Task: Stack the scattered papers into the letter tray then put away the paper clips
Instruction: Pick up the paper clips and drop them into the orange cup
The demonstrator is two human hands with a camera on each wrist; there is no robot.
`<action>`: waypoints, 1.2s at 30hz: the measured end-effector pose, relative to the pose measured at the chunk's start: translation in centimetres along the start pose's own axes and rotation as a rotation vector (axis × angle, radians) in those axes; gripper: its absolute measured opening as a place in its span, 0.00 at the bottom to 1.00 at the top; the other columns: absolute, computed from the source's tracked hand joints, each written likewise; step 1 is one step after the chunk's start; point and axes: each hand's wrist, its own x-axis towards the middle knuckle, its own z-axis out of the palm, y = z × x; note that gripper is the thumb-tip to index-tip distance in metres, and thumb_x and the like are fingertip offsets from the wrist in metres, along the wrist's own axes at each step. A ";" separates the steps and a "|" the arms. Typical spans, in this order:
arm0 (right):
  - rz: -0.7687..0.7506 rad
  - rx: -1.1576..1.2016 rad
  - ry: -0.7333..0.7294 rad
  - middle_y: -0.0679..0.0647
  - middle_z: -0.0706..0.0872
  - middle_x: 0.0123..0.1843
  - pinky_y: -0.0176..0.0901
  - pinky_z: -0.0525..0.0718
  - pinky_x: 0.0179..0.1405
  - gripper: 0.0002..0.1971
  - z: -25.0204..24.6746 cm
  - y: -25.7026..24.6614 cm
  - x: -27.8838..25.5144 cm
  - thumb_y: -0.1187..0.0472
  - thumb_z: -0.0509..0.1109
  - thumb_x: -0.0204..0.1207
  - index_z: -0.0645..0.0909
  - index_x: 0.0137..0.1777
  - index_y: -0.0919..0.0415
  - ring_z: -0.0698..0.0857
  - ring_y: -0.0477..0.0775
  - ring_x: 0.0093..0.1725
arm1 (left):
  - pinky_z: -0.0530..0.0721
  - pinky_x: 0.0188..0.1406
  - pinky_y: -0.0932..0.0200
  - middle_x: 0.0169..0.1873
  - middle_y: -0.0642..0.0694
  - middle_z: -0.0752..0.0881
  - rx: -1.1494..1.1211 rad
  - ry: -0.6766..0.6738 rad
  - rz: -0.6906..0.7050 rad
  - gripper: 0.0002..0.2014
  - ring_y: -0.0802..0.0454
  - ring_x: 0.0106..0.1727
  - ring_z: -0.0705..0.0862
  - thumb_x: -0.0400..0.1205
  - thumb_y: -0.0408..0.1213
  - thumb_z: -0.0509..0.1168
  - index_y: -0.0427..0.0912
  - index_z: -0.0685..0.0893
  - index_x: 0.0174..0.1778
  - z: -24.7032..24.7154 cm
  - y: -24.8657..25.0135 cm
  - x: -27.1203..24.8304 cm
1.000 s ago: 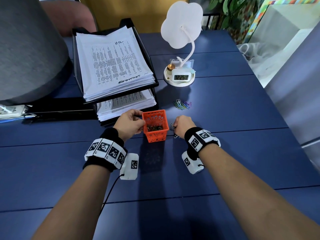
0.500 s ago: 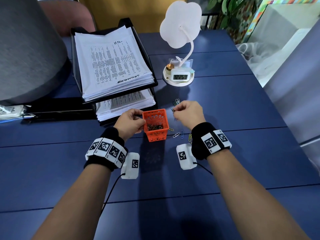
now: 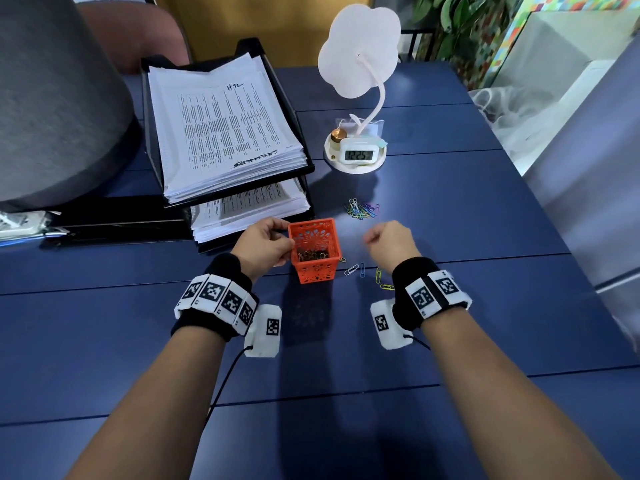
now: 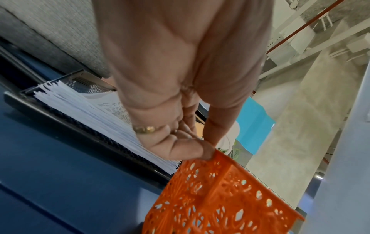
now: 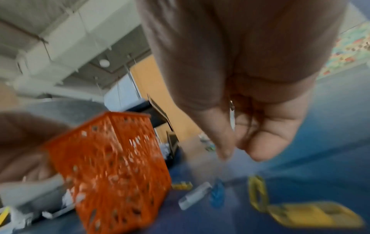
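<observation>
The left hand [image 3: 264, 244] pinches the left rim of the orange basket [image 3: 316, 251] near the letter tray [image 3: 242, 46]. Right hand [image 3: 389, 244], right of the basket, is curled; whether it holds clips I cannot tell. Loose paper clips [image 3: 363, 271] lie on the desk [image 3: 450, 220] between them, more clips [image 3: 362, 210] farther off

— What's behind the work area on my feed?

— I see a dark blue plank table [image 3: 450, 209], a grey lampshade [image 3: 52, 98] far left, a yellow-brown panel [image 3: 263, 26] at the back.

— And on the right?

— Leafy plants [image 3: 460, 32], a multicoloured mosaic wall [image 3: 540, 15], and a pale grey surface [image 3: 595, 188] in daylight.
</observation>
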 end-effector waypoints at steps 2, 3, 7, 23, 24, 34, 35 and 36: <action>0.070 -0.177 -0.090 0.63 0.86 0.59 0.46 0.79 0.59 0.11 0.7 1.7 -0.5 0.72 0.63 0.74 0.83 0.51 0.63 0.82 0.64 0.62 | 0.76 0.22 0.66 0.26 0.46 0.77 -0.003 0.001 0.003 0.12 0.62 0.19 0.78 0.80 0.22 0.63 0.45 0.79 0.43 0.0 0.0 0.0; 0.107 -0.231 -0.128 0.64 0.84 0.60 0.46 0.79 0.57 0.08 1.1 2.3 -0.7 0.71 0.65 0.73 0.79 0.51 0.62 0.81 0.64 0.62 | 0.76 0.23 0.66 0.26 0.46 0.77 -0.006 0.001 0.003 0.12 0.63 0.19 0.78 0.80 0.22 0.63 0.45 0.79 0.43 0.0 0.0 0.0; 0.218 -0.242 -0.201 0.65 0.80 0.63 0.46 0.79 0.56 0.20 2.7 3.5 -0.7 0.68 0.70 0.72 0.71 0.63 0.67 0.79 0.63 0.66 | 0.76 0.24 0.65 0.27 0.46 0.76 -0.005 -0.002 0.001 0.12 0.62 0.19 0.78 0.81 0.22 0.63 0.46 0.79 0.43 0.0 0.0 0.0; -0.211 -0.341 -0.362 0.52 0.74 0.73 0.51 0.75 0.67 0.26 3.9 0.0 1.0 0.71 0.61 0.74 0.75 0.71 0.52 0.71 0.63 0.69 | 0.77 0.25 0.64 0.16 0.55 0.79 0.002 0.004 -0.004 0.12 0.62 0.19 0.78 0.80 0.22 0.63 0.46 0.79 0.42 -1.3 -0.1 -0.3; -0.243 -0.399 -0.392 0.51 0.71 0.75 0.55 0.74 0.68 0.27 3.9 0.0 0.8 0.70 0.62 0.74 0.73 0.73 0.50 0.67 0.63 0.71 | 0.77 0.24 0.65 0.16 0.55 0.79 0.004 0.007 -0.004 0.12 0.62 0.19 0.78 0.80 0.22 0.63 0.45 0.79 0.42 -1.3 -0.1 -0.3; -0.315 -0.436 -0.284 0.58 0.86 0.58 0.45 0.79 0.59 0.13 3.5 2.0 1.0 0.63 0.71 0.75 0.88 0.58 0.56 0.81 0.62 0.62 | 0.76 0.24 0.65 0.26 0.45 0.76 0.009 0.016 -0.012 0.10 0.63 0.18 0.76 0.81 0.21 0.63 0.42 0.78 0.46 -1.1 0.0 -0.4; -0.301 -0.428 -0.266 0.57 0.87 0.57 0.45 0.80 0.57 0.12 3.5 2.2 0.9 0.65 0.70 0.75 0.88 0.57 0.57 0.82 0.62 0.61 | 0.76 0.25 0.64 0.26 0.46 0.76 0.009 0.017 -0.016 0.11 0.62 0.18 0.76 0.81 0.21 0.63 0.43 0.78 0.45 -1.0 -0.1 -0.3; -0.284 -0.426 -0.248 0.58 0.87 0.56 0.44 0.81 0.54 0.12 3.5 2.4 0.8 0.67 0.68 0.75 0.89 0.55 0.58 0.82 0.63 0.60 | 0.76 0.25 0.64 0.26 0.46 0.76 0.006 0.016 -0.019 0.11 0.62 0.18 0.76 0.81 0.21 0.63 0.44 0.78 0.44 -1.0 -0.1 -0.3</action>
